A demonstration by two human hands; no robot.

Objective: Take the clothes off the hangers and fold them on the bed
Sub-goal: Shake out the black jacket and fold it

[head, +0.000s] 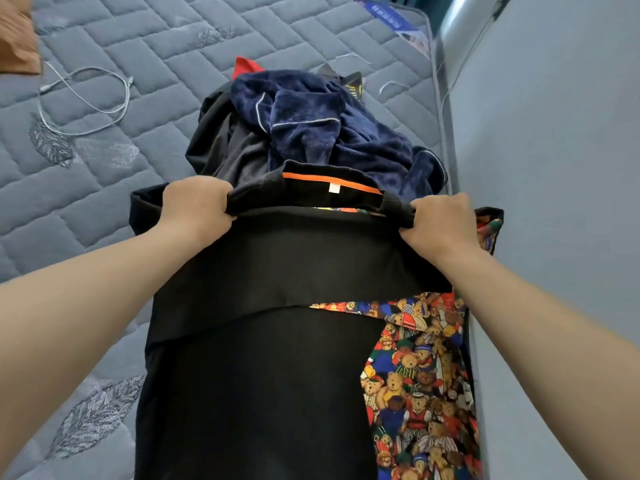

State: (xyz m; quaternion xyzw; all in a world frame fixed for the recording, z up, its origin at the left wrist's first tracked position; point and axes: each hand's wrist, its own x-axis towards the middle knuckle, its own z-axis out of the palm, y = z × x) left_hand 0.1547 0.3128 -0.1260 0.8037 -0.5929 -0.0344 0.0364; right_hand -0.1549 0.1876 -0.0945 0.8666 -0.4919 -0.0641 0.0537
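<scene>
Single head-worn view, wide-angle, tilted forward and steeply down from above the near end of the bed [114, 39]. Close in: both forearms entering from the bottom corners, left hand [195, 206] and right hand [441, 225] near mid-frame, black T-shirt [277, 341] filling the lower centre. Farther along the line of sight, a heap of clothes topped by a navy fleece garment [322, 126], then quilted grey mattress to the top edge. Grey wall [554, 202] hard along the right side (straight lines bowed toward the frame borders). No second view to overlap with.

blue mattress label [393, 16], print illegible
</scene>
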